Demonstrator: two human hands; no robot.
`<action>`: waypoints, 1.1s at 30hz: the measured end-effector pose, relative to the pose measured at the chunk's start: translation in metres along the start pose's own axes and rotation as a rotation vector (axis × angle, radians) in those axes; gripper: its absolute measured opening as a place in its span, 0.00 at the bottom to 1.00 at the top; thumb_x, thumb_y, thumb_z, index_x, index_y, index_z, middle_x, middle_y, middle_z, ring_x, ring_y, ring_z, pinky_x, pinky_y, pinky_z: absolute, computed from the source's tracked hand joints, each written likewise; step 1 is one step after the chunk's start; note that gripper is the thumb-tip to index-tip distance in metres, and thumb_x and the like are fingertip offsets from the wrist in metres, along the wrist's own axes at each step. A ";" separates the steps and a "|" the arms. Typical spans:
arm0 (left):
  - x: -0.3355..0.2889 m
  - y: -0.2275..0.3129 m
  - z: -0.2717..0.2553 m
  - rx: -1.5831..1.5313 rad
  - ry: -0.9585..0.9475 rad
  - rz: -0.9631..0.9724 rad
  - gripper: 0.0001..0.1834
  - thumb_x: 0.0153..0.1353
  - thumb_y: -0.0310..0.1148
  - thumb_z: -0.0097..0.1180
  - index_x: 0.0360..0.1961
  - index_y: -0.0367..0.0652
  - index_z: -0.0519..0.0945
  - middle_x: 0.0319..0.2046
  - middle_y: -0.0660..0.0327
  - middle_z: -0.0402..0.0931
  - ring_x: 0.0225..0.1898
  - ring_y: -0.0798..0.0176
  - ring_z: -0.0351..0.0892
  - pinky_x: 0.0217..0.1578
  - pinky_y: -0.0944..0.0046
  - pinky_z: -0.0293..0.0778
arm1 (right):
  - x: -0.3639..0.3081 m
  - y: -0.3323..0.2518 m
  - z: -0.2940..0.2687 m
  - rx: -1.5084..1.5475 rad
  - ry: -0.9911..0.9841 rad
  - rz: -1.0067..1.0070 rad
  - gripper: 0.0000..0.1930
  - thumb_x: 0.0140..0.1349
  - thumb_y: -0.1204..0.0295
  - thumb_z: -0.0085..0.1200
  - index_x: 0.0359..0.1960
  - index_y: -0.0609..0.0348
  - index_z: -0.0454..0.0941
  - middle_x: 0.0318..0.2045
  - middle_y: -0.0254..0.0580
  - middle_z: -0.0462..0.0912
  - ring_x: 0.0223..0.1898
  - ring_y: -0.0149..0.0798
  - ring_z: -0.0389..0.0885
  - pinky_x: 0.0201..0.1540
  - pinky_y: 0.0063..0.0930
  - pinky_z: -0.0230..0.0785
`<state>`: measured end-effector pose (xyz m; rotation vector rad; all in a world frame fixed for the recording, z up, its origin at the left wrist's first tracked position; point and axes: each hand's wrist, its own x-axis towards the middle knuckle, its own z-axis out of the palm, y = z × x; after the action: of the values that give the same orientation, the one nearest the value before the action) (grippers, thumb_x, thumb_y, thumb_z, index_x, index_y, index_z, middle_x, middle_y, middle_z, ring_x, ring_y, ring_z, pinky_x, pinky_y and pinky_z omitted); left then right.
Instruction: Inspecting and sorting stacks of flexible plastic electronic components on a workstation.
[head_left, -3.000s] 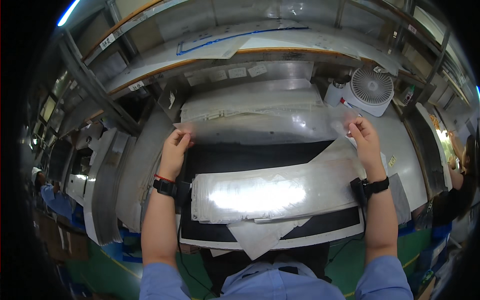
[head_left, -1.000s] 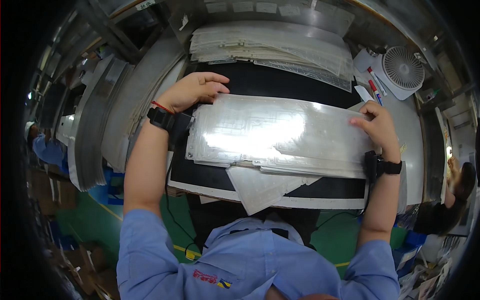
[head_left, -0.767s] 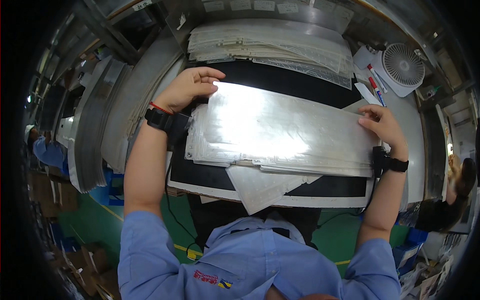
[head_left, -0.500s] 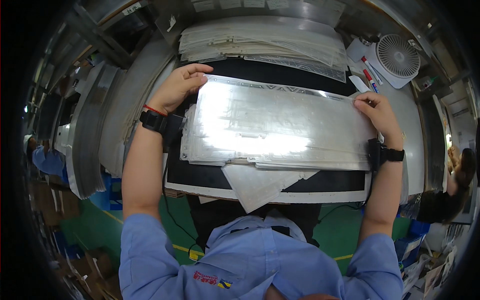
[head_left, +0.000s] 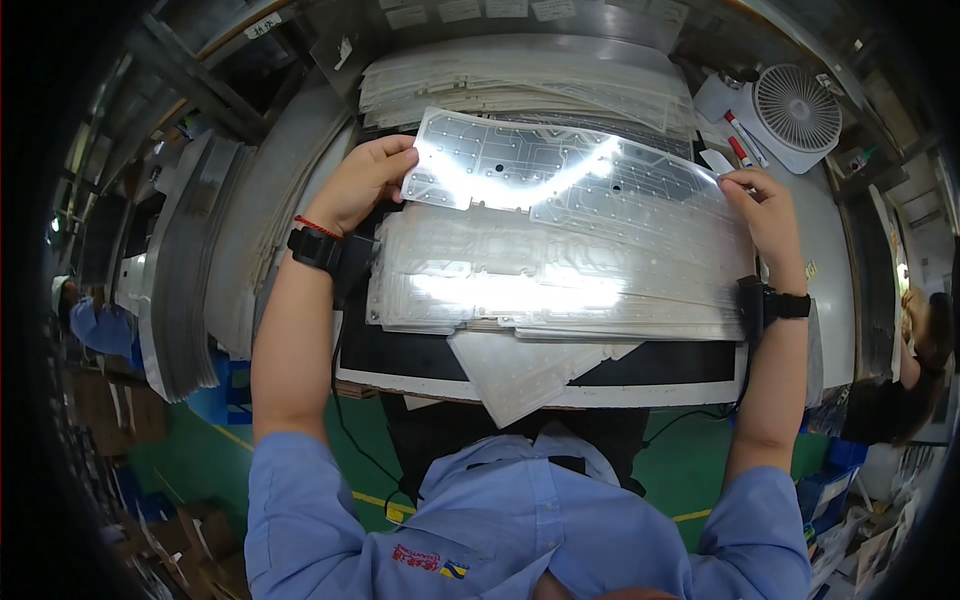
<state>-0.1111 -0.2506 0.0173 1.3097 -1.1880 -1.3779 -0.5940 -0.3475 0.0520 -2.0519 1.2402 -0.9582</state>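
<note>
A clear plastic film sheet (head_left: 560, 160) with fine circuit-like lines and small dots is held up between my hands, bowed along its length and glaring with light. My left hand (head_left: 365, 180) pinches its left end between thumb and fingers. Its right end is pinched by my right hand (head_left: 762, 208). Below the held film lies a stack of similar translucent sheets (head_left: 560, 245), its edges slightly uneven. One sheet (head_left: 520, 375) sticks out askew from under the stack toward me, over the edge of the black mat (head_left: 660, 366).
Behind is another tall pile of clear sheets (head_left: 520, 75). A white fan (head_left: 797, 108) stands at the far right, with red markers (head_left: 738, 150) beside it. More stacked sheets (head_left: 185, 260) fill the left side. Other people appear at both rims.
The film's near edge has lifted off the stack and the sheet has shifted away from me, now bowed. Both hands keep their grip at its ends.
</note>
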 end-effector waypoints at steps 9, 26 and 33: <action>0.006 -0.005 -0.012 -0.035 0.177 0.128 0.12 0.68 0.34 0.49 0.47 0.39 0.75 0.35 0.65 0.79 0.27 0.79 0.71 0.25 0.80 0.66 | 0.006 0.011 -0.001 0.396 0.123 0.192 0.12 0.66 0.66 0.53 0.44 0.61 0.80 0.29 0.26 0.76 0.30 0.22 0.69 0.36 0.16 0.60; 0.009 -0.007 -0.014 -0.046 0.217 0.120 0.12 0.69 0.38 0.48 0.47 0.45 0.77 0.34 0.71 0.79 0.29 0.80 0.72 0.28 0.79 0.65 | 0.007 0.020 0.002 0.545 0.165 0.199 0.10 0.68 0.67 0.50 0.37 0.60 0.80 0.26 0.24 0.76 0.26 0.19 0.69 0.32 0.14 0.60; 0.009 -0.007 -0.013 -0.077 0.231 0.116 0.11 0.69 0.37 0.48 0.46 0.44 0.77 0.33 0.70 0.79 0.29 0.79 0.73 0.29 0.77 0.66 | 0.006 0.017 0.003 0.556 0.175 0.188 0.10 0.68 0.67 0.50 0.35 0.59 0.80 0.25 0.23 0.76 0.25 0.18 0.68 0.30 0.14 0.60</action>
<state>-0.0984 -0.2593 0.0087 1.2865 -1.0281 -1.1447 -0.5981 -0.3599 0.0393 -1.4228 1.0727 -1.2437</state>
